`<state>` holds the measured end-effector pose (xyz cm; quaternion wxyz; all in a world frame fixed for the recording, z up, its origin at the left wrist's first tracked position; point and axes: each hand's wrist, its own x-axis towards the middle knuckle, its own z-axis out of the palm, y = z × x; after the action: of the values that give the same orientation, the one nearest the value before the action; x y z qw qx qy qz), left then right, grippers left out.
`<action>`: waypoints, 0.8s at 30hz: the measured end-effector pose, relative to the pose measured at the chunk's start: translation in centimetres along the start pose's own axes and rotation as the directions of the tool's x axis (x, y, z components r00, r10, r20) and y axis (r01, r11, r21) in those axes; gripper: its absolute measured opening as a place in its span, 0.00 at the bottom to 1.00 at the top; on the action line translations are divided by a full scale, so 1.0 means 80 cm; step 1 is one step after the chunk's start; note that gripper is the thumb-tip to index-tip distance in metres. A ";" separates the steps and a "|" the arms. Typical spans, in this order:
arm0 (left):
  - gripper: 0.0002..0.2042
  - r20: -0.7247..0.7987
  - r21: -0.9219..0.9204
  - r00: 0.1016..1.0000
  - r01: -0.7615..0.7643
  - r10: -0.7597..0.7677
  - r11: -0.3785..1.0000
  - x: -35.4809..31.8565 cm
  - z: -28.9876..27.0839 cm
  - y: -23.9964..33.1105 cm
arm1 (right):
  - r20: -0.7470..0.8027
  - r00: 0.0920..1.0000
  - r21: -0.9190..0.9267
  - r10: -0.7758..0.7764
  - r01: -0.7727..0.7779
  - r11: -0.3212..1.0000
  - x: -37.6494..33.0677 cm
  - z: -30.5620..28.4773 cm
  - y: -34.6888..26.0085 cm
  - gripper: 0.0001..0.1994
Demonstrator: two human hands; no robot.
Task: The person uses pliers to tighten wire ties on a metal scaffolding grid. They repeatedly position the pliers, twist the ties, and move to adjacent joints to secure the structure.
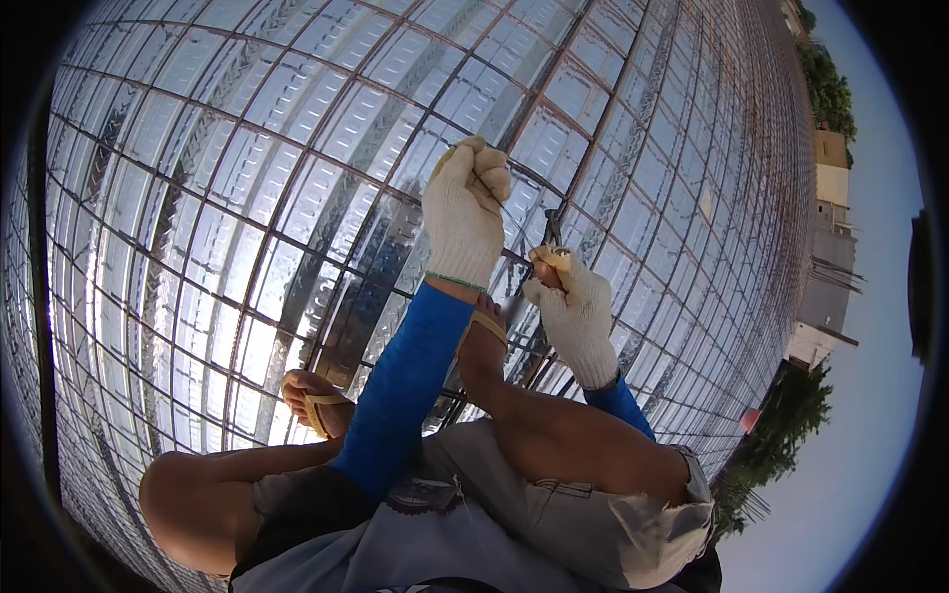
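My left hand (465, 212), in a cream knit glove with a blue sleeve behind it, is closed in a fist above the rebar mesh (346, 84). A thin tie wire (516, 224) runs from that fist toward the pincers. My right hand (578, 316), gloved the same way with a bare fingertip showing, is wrapped around a pair of dark pincers (553, 227). Their jaws point away from me, over a bar near a crossing of the mesh. Whether the jaws grip the wire cannot be made out. The pincers' handles are mostly hidden in my right hand.
Shiny ribbed metal decking (287, 94) lies under the mesh, with bright glare at the left. My sandalled feet (321, 405) rest on the grid, and my bent knees are close below my hands. Buildings (832, 257) and trees (825, 89) stand beyond the right edge.
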<state>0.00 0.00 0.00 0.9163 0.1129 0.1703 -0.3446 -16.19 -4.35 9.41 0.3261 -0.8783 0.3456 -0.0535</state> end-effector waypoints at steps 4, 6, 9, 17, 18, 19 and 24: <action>0.17 -0.119 0.284 0.970 0.239 -0.213 0.929 -0.026 -0.040 0.002 | 0.213 0.919 0.194 0.331 -0.372 0.908 0.006 -0.025 0.055 0.16; 0.19 -0.213 0.344 0.939 0.332 -0.272 0.878 -0.043 -0.056 -0.006 | 0.324 0.846 0.153 0.422 -0.487 0.860 0.012 -0.035 0.074 0.16; 0.19 -0.167 0.450 0.947 0.320 -0.274 0.834 -0.053 -0.086 -0.015 | 0.550 0.705 0.290 0.448 -0.664 0.689 0.015 -0.051 0.118 0.17; 0.18 -0.208 0.978 0.977 0.209 -0.046 0.018 -0.068 -0.113 -0.001 | 0.414 0.872 -0.223 0.262 -0.181 0.958 0.051 -0.074 0.166 0.16; 0.17 -0.088 0.992 0.996 0.089 0.012 -0.089 -0.064 -0.118 0.014 | 0.429 0.883 -0.258 0.189 -0.080 0.963 0.062 -0.076 0.168 0.16; 0.16 -0.116 0.979 0.991 0.124 0.059 -0.161 -0.062 -0.121 0.029 | 0.434 0.884 -0.298 0.175 -0.042 0.954 0.073 -0.078 0.169 0.16; 0.16 -0.105 0.953 0.975 0.155 0.195 -0.261 -0.045 -0.145 0.090 | 0.485 0.874 -0.332 0.007 0.178 0.926 0.128 -0.054 0.192 0.16</action>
<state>-0.42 11.20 -8.60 0.4451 0.8358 -0.0727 -0.3131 -18.66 -21.66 2.11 0.2287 -0.9239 0.2183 0.2156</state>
